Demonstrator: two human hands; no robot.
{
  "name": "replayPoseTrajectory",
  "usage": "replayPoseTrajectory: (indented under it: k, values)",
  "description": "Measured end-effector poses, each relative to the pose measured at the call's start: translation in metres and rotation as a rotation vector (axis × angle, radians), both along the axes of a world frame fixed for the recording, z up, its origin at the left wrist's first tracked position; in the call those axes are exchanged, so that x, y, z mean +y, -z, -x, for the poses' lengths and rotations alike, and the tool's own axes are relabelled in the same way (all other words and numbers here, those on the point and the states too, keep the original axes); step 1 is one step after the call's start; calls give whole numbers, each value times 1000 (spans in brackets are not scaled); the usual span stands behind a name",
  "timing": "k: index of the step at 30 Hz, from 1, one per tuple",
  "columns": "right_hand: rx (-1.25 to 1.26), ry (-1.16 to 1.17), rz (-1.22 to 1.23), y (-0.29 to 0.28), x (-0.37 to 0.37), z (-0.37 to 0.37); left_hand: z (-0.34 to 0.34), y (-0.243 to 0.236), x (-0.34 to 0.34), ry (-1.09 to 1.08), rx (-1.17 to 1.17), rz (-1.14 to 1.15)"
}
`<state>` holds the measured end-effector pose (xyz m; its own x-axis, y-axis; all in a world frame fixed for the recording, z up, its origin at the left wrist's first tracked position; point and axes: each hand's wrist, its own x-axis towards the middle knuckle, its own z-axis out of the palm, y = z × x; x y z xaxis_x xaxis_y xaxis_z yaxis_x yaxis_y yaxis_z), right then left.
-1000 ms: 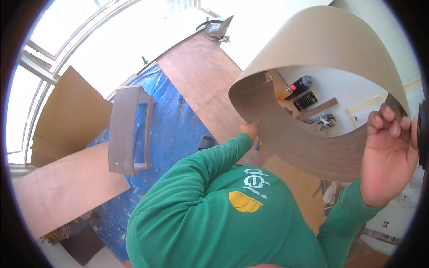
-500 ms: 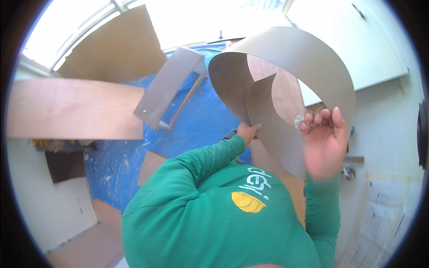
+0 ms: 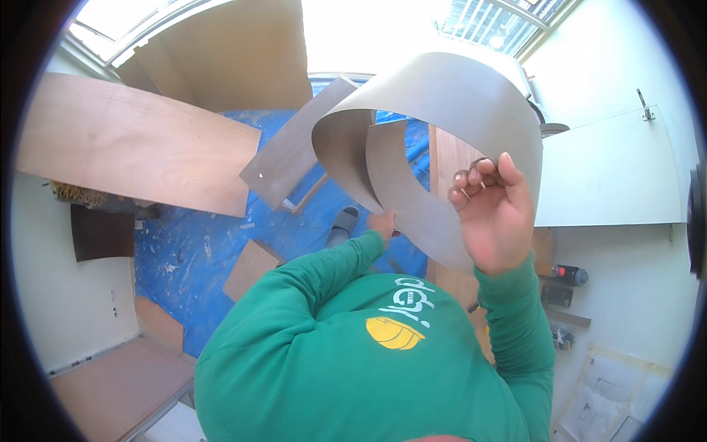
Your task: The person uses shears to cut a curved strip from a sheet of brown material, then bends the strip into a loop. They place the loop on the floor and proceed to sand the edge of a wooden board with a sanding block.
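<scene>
A thin grey-brown laminate sheet (image 3: pixel 434 85) is rolled into a large loose loop in front of me, its inner end curling inside the loop. Low on its left side, my left hand (image 3: pixel 382 225) is closed on the lower edge, with part of the fingers hidden. My right hand (image 3: pixel 495 214) is raised at the loop's right side, palm facing me. Its fingers are half curled, the thumb stands apart, and nothing shows in it. Whether the backs of its fingers touch the sheet cannot be seen.
Blue plastic sheeting (image 3: pixel 191 250) covers the floor. A plywood board (image 3: pixel 140 144) and a grey-brown board (image 3: pixel 298 144) lie left of the loop. A brown panel (image 3: pixel 236 59) leans at the far window. On the right are a white panel (image 3: pixel 611 169) and tools (image 3: pixel 568 275).
The view has shifted, and the loop and both hands appear farther left in it. A small shiny, clear-looking thing at my right fingertips no longer shows. My left hand keeps its grip.
</scene>
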<state>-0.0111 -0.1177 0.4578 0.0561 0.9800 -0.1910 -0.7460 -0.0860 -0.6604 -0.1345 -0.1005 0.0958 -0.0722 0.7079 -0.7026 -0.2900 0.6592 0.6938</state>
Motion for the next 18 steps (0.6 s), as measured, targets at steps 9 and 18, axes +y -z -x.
replayPoseTrajectory:
  k: [9, 18]
  values:
    - [-7, 79, 195, 43, 160, 67, 115, 7, 111, 320, 124, -62]
    - [-61, -4, 345, 92, 300, 113, 237, 35, 184, 37, 75, 78]
